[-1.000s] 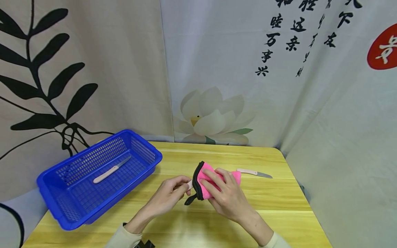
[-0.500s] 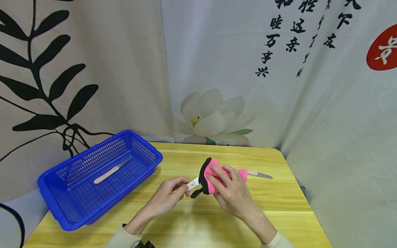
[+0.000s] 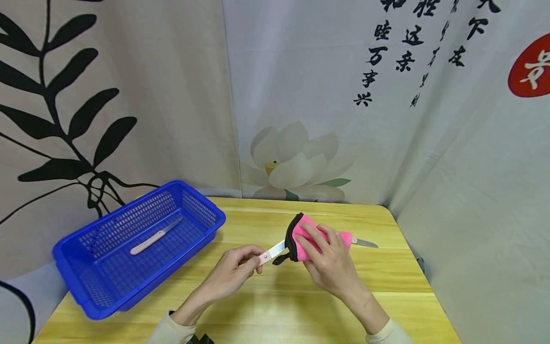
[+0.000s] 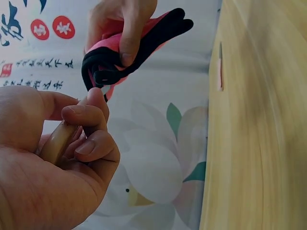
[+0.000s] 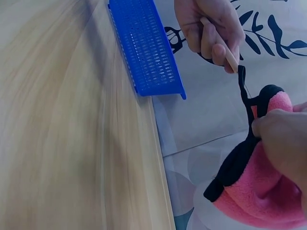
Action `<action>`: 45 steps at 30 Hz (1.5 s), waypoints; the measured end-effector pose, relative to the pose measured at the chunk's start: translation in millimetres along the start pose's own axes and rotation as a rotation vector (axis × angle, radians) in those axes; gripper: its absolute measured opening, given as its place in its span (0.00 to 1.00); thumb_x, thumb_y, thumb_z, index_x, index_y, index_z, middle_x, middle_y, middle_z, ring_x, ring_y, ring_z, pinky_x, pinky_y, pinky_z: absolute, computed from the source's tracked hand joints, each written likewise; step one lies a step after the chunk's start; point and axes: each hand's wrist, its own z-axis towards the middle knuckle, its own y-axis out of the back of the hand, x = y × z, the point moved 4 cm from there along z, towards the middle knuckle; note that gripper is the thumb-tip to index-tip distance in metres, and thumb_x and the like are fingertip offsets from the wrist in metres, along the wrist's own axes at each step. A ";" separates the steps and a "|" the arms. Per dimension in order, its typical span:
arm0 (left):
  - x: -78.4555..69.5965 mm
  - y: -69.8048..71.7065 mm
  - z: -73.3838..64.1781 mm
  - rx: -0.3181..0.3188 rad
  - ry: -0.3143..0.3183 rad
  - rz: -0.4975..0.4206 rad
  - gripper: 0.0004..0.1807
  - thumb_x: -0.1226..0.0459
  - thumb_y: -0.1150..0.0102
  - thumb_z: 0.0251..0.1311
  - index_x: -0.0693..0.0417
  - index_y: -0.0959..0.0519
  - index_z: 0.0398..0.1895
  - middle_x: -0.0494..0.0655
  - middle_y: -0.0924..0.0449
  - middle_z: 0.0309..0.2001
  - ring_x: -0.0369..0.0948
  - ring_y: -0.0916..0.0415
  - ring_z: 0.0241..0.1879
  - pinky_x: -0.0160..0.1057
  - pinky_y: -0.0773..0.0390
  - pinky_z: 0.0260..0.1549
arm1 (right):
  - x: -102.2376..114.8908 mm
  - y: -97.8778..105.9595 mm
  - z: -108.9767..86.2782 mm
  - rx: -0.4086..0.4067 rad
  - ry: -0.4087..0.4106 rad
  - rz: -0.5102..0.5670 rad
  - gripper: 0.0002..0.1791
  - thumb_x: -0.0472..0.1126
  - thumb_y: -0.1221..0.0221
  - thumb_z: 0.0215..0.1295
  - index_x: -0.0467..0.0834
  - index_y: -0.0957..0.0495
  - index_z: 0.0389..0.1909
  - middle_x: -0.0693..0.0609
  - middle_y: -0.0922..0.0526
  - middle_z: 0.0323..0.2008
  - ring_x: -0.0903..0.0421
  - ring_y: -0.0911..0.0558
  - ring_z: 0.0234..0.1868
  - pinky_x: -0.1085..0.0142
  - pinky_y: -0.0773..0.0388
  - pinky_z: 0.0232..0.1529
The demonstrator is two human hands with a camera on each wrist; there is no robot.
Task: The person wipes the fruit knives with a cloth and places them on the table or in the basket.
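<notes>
My left hand (image 3: 238, 270) grips the pale handle of a knife (image 3: 272, 252), its blade pointing up and to the right. A pink cloth (image 3: 307, 229) with black edging and a black hanging loop is held in my right hand (image 3: 331, 260). The cloth is folded round the front of the blade, so the tip is hidden. In the left wrist view the knife's handle (image 4: 60, 139) lies across the curled fingers. From the right wrist view the black loop (image 5: 243, 81) hangs beside the blade, just past the handle. Both hands are raised over the table.
A second knife (image 3: 365, 243) lies on the wooden table (image 3: 412, 306) at the right, its handle partly hidden behind the cloth. The blue perforated basket (image 3: 116, 291) stands at the left with another knife (image 3: 148, 242) inside. A printed curtain (image 3: 301, 86) hangs behind.
My right hand has slid the cloth up and to the right along the knife, baring part of the blade next to the handle. The left hand has stayed nearly still.
</notes>
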 end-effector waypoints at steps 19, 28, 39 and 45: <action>4.5 -2.1 -0.7 0.008 0.015 -0.029 0.13 0.59 0.47 0.88 0.51 0.13 0.58 0.52 0.11 0.42 0.30 0.35 0.24 0.30 0.37 0.21 | 20.4 13.3 12.1 -0.198 0.102 0.085 0.21 0.48 0.47 0.88 0.41 0.12 0.63 0.39 0.12 0.67 0.37 0.19 0.58 0.45 0.19 0.56; 0.3 -8.1 0.0 0.012 -0.025 -0.011 0.13 0.59 0.47 0.89 0.52 0.13 0.58 0.50 0.10 0.40 0.31 0.26 0.29 0.30 0.26 0.30 | 40.3 3.6 9.3 -0.095 0.159 0.074 0.19 0.46 0.40 0.81 0.44 0.12 0.64 0.42 0.14 0.71 0.39 0.18 0.59 0.49 0.18 0.61; -4.2 -7.9 -1.6 0.014 -0.038 -0.005 0.14 0.61 0.47 0.87 0.54 0.13 0.59 0.47 0.12 0.39 0.32 0.24 0.30 0.30 0.25 0.31 | 34.7 2.5 6.0 -0.031 0.112 0.036 0.31 0.44 0.22 0.58 0.46 0.12 0.65 0.43 0.16 0.73 0.39 0.19 0.61 0.49 0.18 0.61; -2.6 -6.1 -0.9 0.003 -0.023 -0.002 0.13 0.61 0.46 0.86 0.50 0.12 0.57 0.49 0.11 0.39 0.31 0.28 0.28 0.29 0.30 0.28 | 29.3 2.5 5.8 -0.018 0.095 0.021 0.32 0.44 0.20 0.57 0.47 0.12 0.65 0.43 0.16 0.74 0.39 0.20 0.61 0.48 0.19 0.61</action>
